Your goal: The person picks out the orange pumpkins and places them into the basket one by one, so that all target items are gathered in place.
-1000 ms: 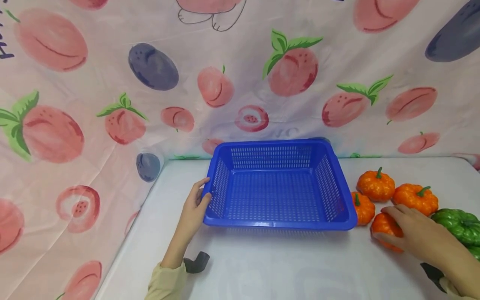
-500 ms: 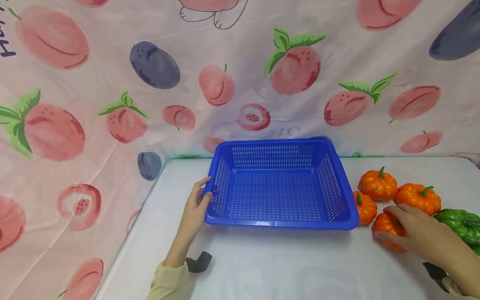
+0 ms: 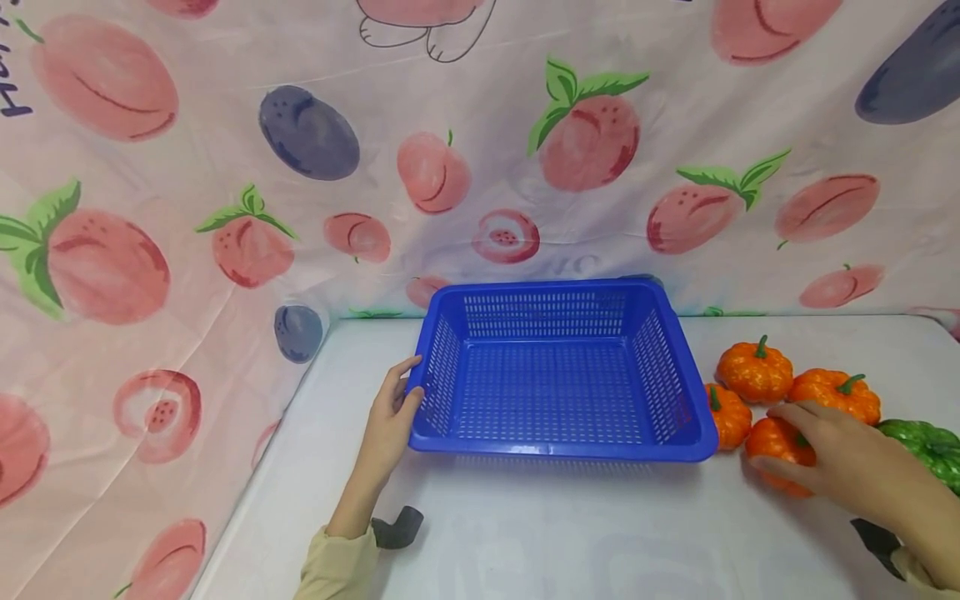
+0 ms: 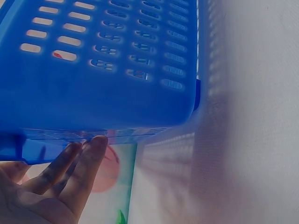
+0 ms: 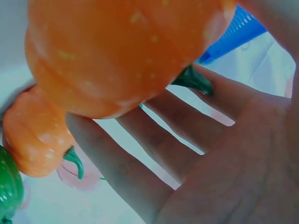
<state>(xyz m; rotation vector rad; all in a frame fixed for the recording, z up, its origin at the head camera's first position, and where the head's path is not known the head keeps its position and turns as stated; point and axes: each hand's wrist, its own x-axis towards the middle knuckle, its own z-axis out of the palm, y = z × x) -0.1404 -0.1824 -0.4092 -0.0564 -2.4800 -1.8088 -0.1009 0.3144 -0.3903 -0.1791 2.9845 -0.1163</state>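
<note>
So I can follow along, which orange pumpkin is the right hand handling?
The frontmost orange pumpkin: thumb and fingers of the right hand are around it, while the other three orange pumpkins sit farther back.

one basket [image 3: 551, 451], four orange pumpkins [image 3: 755, 373]

The right hand [image 3: 851, 458] has shifted slightly; its orange pumpkin [image 3: 776, 446] shows more stem [image 3: 802, 439].

A: Item 1?
B: Backdrop [image 3: 487, 100], pale pink, creased, behind white worktop [image 3: 555, 533] & along its L side.
A: Prints?
B: Pink fruit [image 3: 101, 75], some w/ green leaves; dk blue fruit [image 3: 309, 133]; halved fruit [image 3: 506, 236]; dk lettering [image 3: 11, 92], upper L, cut off.
A: Item 2?
B: Green gourd [image 3: 926, 450], ribbed, glossy, far R on worktop, partly out of frame.
</note>
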